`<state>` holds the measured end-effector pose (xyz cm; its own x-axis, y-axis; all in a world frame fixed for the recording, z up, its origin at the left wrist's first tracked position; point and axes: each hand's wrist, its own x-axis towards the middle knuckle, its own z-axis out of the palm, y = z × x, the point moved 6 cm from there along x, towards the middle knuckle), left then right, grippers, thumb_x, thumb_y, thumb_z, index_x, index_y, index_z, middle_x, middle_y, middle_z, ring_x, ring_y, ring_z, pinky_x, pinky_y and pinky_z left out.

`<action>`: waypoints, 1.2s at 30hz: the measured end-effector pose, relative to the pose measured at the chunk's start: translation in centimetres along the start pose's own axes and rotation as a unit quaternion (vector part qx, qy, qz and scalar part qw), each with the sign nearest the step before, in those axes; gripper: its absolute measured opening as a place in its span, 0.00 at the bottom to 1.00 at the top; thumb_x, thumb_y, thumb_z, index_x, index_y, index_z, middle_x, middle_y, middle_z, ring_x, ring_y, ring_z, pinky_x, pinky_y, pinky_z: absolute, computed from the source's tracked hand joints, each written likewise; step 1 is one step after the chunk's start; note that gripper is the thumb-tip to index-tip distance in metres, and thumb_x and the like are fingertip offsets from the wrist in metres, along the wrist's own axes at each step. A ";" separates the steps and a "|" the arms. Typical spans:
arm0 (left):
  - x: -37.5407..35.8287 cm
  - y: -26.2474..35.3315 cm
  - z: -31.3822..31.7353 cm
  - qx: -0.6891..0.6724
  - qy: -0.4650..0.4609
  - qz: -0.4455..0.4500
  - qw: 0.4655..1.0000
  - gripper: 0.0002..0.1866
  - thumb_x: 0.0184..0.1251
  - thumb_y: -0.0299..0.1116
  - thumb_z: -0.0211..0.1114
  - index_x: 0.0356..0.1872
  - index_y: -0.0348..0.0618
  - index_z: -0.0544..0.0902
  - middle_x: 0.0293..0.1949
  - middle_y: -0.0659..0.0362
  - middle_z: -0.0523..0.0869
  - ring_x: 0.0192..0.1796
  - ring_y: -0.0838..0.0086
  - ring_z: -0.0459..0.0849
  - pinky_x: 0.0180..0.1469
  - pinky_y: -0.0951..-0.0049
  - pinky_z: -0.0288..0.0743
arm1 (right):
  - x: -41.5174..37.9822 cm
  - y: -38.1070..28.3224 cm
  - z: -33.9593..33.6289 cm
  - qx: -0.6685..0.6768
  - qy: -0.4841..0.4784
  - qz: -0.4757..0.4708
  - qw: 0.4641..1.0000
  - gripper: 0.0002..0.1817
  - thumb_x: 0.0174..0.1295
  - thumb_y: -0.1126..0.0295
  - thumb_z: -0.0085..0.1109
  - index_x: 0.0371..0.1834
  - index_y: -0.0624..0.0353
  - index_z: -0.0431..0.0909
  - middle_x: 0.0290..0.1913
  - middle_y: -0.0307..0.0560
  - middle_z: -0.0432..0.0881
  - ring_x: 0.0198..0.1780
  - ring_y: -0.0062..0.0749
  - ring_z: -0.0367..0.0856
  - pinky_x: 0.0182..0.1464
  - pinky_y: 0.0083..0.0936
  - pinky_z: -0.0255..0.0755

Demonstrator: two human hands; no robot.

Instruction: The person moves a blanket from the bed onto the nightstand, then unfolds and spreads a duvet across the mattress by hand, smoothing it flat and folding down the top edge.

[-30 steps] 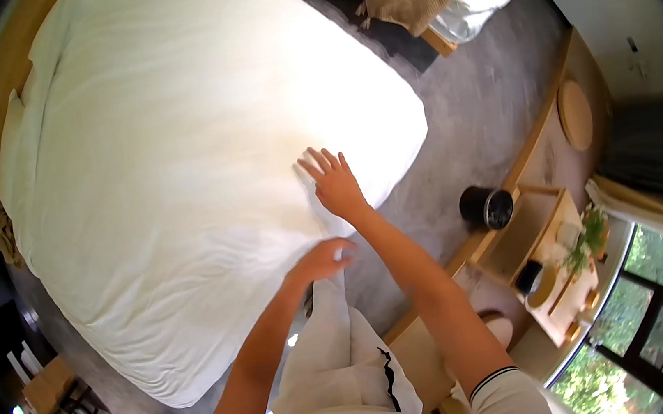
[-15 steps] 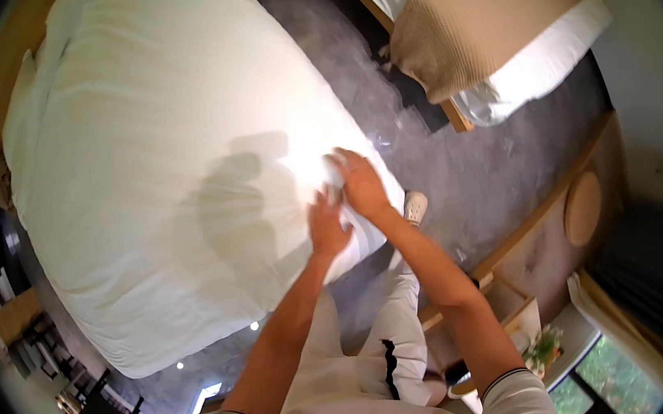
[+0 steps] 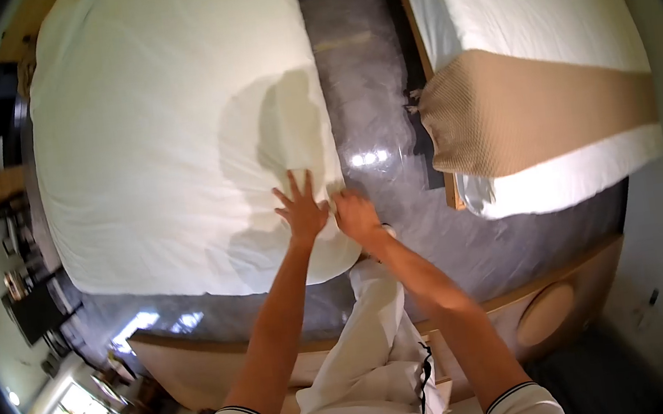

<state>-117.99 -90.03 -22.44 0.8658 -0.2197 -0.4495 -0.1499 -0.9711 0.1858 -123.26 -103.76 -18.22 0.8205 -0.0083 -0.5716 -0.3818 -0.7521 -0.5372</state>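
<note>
A large white duvet [image 3: 152, 163] covers the near bed, its surface slightly creased. On its right side, close to the near corner, my left hand [image 3: 303, 214] lies flat with fingers spread. Just to the right, my right hand [image 3: 357, 214] is closed at the edge of the duvet, its curled fingers pinching the fabric there. A small gap separates the two hands. Shadows of my head and arms fall across the cover ahead of my left hand.
A second bed with white bedding [image 3: 539, 8] and a tan ribbed throw [image 3: 535, 112] stands at the right. A grey floor strip [image 3: 361, 79] runs between the beds. A low wooden unit [image 3: 476, 305] is close behind my legs. Dark chairs and a table [image 3: 38, 313] are at far left.
My view has turned, so both beds appear rotated. My left hand has spread flat on the duvet; my right hand has moved to its edge and closed there.
</note>
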 end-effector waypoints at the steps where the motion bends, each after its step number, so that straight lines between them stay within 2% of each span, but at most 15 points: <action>1: -1.6 0.7 0.7 -0.005 0.000 0.033 0.999 0.52 0.62 0.50 0.80 0.90 0.65 0.66 0.95 0.50 0.42 0.88 0.15 0.43 0.71 0.05 0.61 | 2.0 -1.2 -2.3 0.007 0.060 -0.065 0.996 0.25 0.68 0.77 0.63 0.69 0.61 0.81 0.73 0.57 0.81 0.71 0.60 0.81 0.74 0.49 0.78; 4: -4.9 2.0 0.7 0.006 -0.049 0.095 0.994 0.43 0.62 0.51 0.80 0.81 0.60 0.80 0.95 0.49 0.41 0.90 0.22 0.42 0.76 0.13 0.64 | 9.1 -5.9 -9.1 0.013 0.127 -0.201 0.971 0.31 0.66 0.79 0.64 0.76 0.60 0.78 0.77 0.59 0.77 0.76 0.58 0.77 0.77 0.46 0.76; 7: -4.5 1.0 -1.7 -0.122 -0.184 0.086 0.972 0.29 0.68 0.47 0.78 0.70 0.55 0.89 0.88 0.45 0.64 0.86 0.40 0.67 0.78 0.35 0.74 | 17.0 -10.1 -13.5 -0.010 0.193 -0.273 0.942 0.39 0.64 0.78 0.68 0.82 0.57 0.73 0.86 0.58 0.68 0.83 0.58 0.70 0.79 0.48 0.74; 11: 2.7 -3.5 -5.4 -0.551 -0.305 -0.081 0.773 0.14 0.83 0.31 0.64 0.60 0.45 0.92 0.57 0.49 0.96 0.55 0.58 0.96 0.62 0.61 0.88 | 26.3 -7.3 -11.5 -0.156 -0.005 -0.223 0.962 0.47 0.61 0.69 0.78 0.87 0.51 0.70 0.95 0.55 0.53 0.90 0.59 0.60 0.82 0.54 0.71; 12: 6.6 -5.0 -6.7 -0.593 -0.180 0.010 0.785 0.14 0.83 0.30 0.61 0.60 0.41 0.91 0.56 0.50 0.96 0.52 0.55 0.96 0.60 0.60 0.88 | 26.8 -6.5 -11.5 -0.178 -0.007 -0.238 0.955 0.48 0.60 0.67 0.80 0.87 0.51 0.70 0.95 0.55 0.53 0.91 0.58 0.60 0.81 0.53 0.71; 13: 10.4 -5.6 -11.4 -0.417 -0.035 -0.016 0.908 0.14 0.84 0.32 0.64 0.60 0.38 0.90 0.51 0.47 0.96 0.52 0.50 0.95 0.59 0.58 0.88 | 26.2 -5.8 -11.5 -0.198 -0.012 -0.249 0.948 0.48 0.60 0.64 0.81 0.87 0.51 0.70 0.94 0.55 0.53 0.91 0.57 0.60 0.81 0.53 0.72; 14: 13.5 -5.3 -15.1 -0.360 0.053 -0.091 0.927 0.17 0.83 0.34 0.67 0.64 0.38 0.88 0.55 0.43 0.94 0.57 0.47 0.93 0.62 0.57 0.87 | 25.7 -5.5 -11.4 -0.195 -0.039 -0.257 0.946 0.49 0.59 0.63 0.82 0.87 0.50 0.70 0.94 0.55 0.54 0.90 0.58 0.61 0.80 0.53 0.72; 16: 21.7 -6.1 -17.7 -0.268 0.195 -0.048 0.942 0.30 0.80 0.35 0.72 0.79 0.39 0.76 0.78 0.43 0.79 0.81 0.46 0.74 0.75 0.49 0.77 | 24.9 -3.6 -10.7 -0.156 -0.106 -0.286 0.939 0.47 0.60 0.60 0.81 0.85 0.51 0.73 0.90 0.57 0.63 0.87 0.58 0.67 0.79 0.52 0.74; 18: 28.1 -2.9 -20.3 -0.260 0.214 -0.081 0.938 0.39 0.78 0.40 0.73 0.87 0.50 0.69 0.89 0.47 0.64 0.87 0.36 0.61 0.78 0.31 0.71 | 26.7 -2.4 -13.1 -0.130 -0.146 -0.311 0.930 0.43 0.61 0.59 0.80 0.82 0.53 0.77 0.86 0.60 0.70 0.85 0.57 0.72 0.79 0.50 0.74; 21: 35.2 2.2 -14.8 -0.179 0.032 -0.250 0.951 0.53 0.70 0.58 0.76 0.93 0.80 0.57 0.96 0.59 0.37 0.85 0.11 0.44 0.69 0.02 0.61 | 30.6 -3.6 -19.9 -0.077 -0.349 -0.240 0.902 0.31 0.64 0.61 0.75 0.72 0.56 0.84 0.72 0.64 0.85 0.74 0.57 0.83 0.73 0.47 0.79; 23: 35.5 8.5 -14.3 -0.158 -0.034 -0.185 0.969 0.55 0.65 0.63 0.76 0.93 0.76 0.59 0.96 0.57 0.38 0.84 0.07 0.41 0.71 0.03 0.60 | 37.8 -6.5 -29.8 -0.155 -0.284 -0.137 0.936 0.23 0.66 0.64 0.70 0.64 0.58 0.88 0.61 0.63 0.91 0.65 0.58 0.88 0.66 0.47 0.82; 26: 36.1 13.5 -8.7 -0.123 -0.116 -0.007 0.986 0.46 0.71 0.61 0.73 0.87 0.57 0.72 0.92 0.51 0.61 0.91 0.40 0.58 0.75 0.11 0.63 | 51.2 -9.5 -39.8 -0.123 -0.073 -0.240 0.960 0.24 0.66 0.71 0.67 0.67 0.57 0.86 0.67 0.59 0.87 0.68 0.57 0.85 0.65 0.48 0.83; 28: 38.0 12.8 -11.6 -0.354 -0.159 -0.069 0.919 0.39 0.76 0.57 0.71 0.82 0.50 0.78 0.81 0.48 0.80 0.84 0.55 0.76 0.79 0.30 0.71 | 58.1 -12.8 -45.6 -0.138 -0.062 -0.224 0.963 0.28 0.65 0.73 0.67 0.71 0.57 0.84 0.74 0.58 0.84 0.73 0.57 0.83 0.67 0.47 0.83; 30: 42.0 9.2 -12.9 -0.436 -0.165 -0.128 0.876 0.29 0.80 0.49 0.70 0.75 0.48 0.84 0.72 0.46 0.88 0.74 0.51 0.86 0.75 0.49 0.78 | 63.8 -16.5 -50.1 -0.171 0.078 -0.349 0.918 0.38 0.64 0.75 0.68 0.82 0.56 0.75 0.88 0.58 0.66 0.83 0.58 0.71 0.71 0.51 0.82; 36: 61.1 3.2 -37.5 -0.403 0.143 -0.175 0.887 0.23 0.79 0.36 0.72 0.71 0.45 0.85 0.73 0.42 0.85 0.71 0.45 0.85 0.73 0.52 0.80 | 70.2 -12.1 -46.4 -0.271 -0.189 -0.267 0.905 0.57 0.54 0.61 0.82 0.90 0.52 0.65 0.94 0.59 0.54 0.89 0.62 0.63 0.81 0.49 0.74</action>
<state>-47.68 -103.03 -16.49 0.8945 0.2274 -0.3849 0.4430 -0.5667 0.6947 -41.30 -125.81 -23.01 0.5826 0.6006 -0.5475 0.3754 -0.7964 -0.4742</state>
